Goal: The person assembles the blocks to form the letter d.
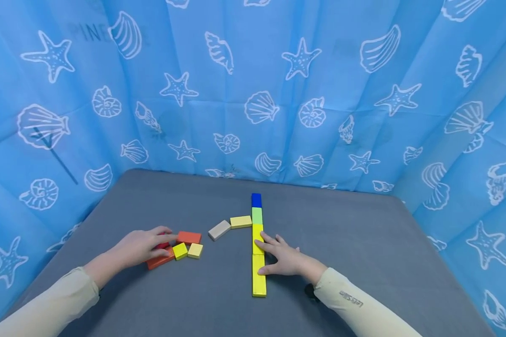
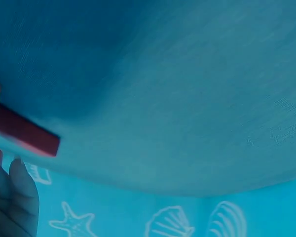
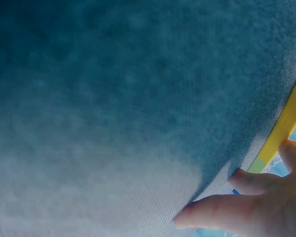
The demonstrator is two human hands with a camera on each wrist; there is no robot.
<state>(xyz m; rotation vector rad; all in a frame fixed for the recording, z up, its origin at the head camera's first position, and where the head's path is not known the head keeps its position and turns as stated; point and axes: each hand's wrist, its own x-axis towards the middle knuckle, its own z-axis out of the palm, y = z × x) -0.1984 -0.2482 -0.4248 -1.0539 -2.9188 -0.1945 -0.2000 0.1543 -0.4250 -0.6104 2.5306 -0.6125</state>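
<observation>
On the table (image 1: 333,220), at far left, I have the left hand (image 1: 139,248) over a red block (image 1: 163,245), mostly hidden. Thumb and fingers stand bent and apart about it; I cannot tell whether they pinch it, as the left wrist view cuts the hand off at lower left. The thumb overlaps the near orange block (image 1: 158,262). Next are the far orange block (image 1: 189,238), a yellow block (image 1: 180,251) and a cream block (image 1: 195,251).

Further right, a wood block (image 1: 219,230) lies at a slant, then a pale bar (image 1: 241,222) meets the column: blue block (image 1: 256,200), green block (image 1: 256,216), upper yellow bar (image 1: 257,236) and lower yellow bar (image 1: 259,283), end to end.

The right hand (image 1: 287,260) has spread fingers touching both yellow bars and covering part of their right edges. The right wrist view crops the column at its right border. Below the wrist, a dark item (image 1: 310,291), part-hidden by the sleeve (image 1: 354,299), I cannot identify. A blue curtain (image 1: 236,89) encloses the table's far side
</observation>
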